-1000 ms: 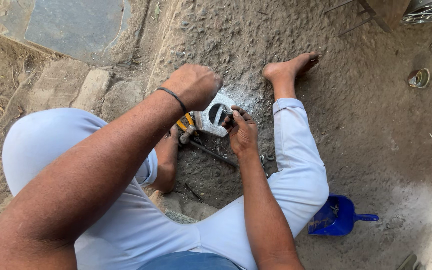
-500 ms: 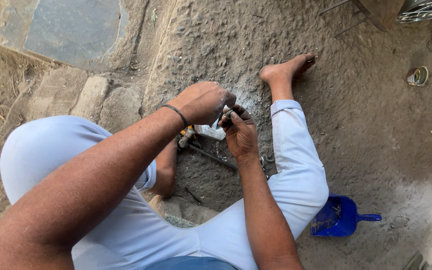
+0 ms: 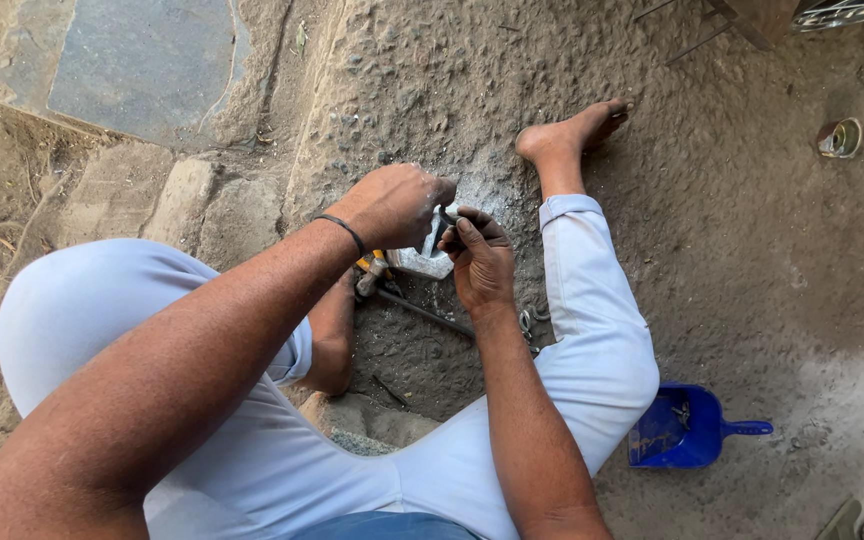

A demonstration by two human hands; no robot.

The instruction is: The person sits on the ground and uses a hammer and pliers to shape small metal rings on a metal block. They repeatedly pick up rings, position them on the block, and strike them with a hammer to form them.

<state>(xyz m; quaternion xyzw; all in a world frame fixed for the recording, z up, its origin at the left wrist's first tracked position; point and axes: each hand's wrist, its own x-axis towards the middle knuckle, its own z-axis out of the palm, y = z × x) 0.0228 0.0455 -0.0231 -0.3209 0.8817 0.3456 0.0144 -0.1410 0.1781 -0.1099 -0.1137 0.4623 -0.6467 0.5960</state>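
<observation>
I sit on sandy ground with my legs in white trousers spread apart. A silvery metal part (image 3: pixel 420 261) lies on the ground between my feet. My left hand (image 3: pixel 397 203), with a dark band on the wrist, covers the top of it and grips a small piece there. My right hand (image 3: pixel 480 260) is closed on a small dark piece at the part's right side, touching my left hand. A yellow-handled tool (image 3: pixel 370 270) and a thin metal rod (image 3: pixel 422 312) lie on the ground just below the part.
A blue plastic scoop (image 3: pixel 687 428) with small items lies right of my right knee. A flat grey stone slab (image 3: pixel 122 65) sits at the top left. A small cup (image 3: pixel 838 138) stands far right. Small metal rings (image 3: pixel 532 320) lie by my right leg.
My left hand has moved down and right onto the metal part, covering most of it. My right hand stays at its right side.
</observation>
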